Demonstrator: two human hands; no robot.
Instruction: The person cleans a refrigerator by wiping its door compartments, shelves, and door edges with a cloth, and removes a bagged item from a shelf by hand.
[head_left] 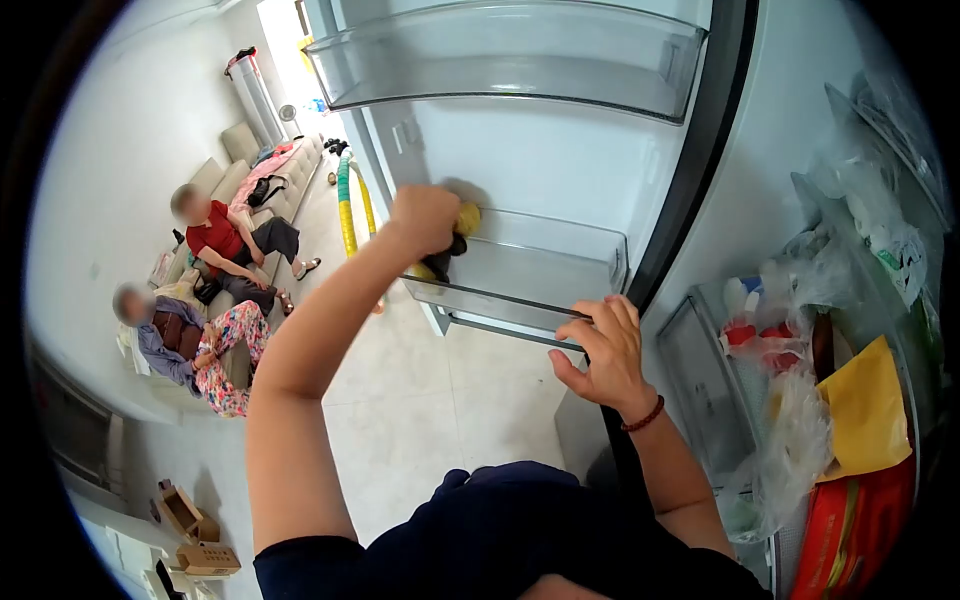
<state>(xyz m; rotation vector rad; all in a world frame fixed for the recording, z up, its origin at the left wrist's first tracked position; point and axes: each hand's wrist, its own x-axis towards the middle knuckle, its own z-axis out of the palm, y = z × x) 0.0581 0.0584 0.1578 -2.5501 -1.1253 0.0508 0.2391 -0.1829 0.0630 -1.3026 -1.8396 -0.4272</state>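
Observation:
My left hand [425,220] is closed at the left end of the lower door shelf [540,250]. Beyond its fingers shows a small yellow thing [468,218], and a dark bundle [440,262] hangs just under the hand; the fingertips are hidden behind the fist. Close to the front rim of the same shelf, toward its right end, my right hand [605,355] has its fingers spread and slightly bent, holding nothing. A dark red bead bracelet is on that wrist. Higher on the door sits a clear upper shelf [510,60].
To the right, the fridge interior holds plastic bags [800,430], a yellow packet [865,410] and a red package [850,530]. Two people sit on a sofa [235,165] at the left. Cardboard boxes [205,558] lie at the lower left, and green-yellow poles [347,205] stand behind the door.

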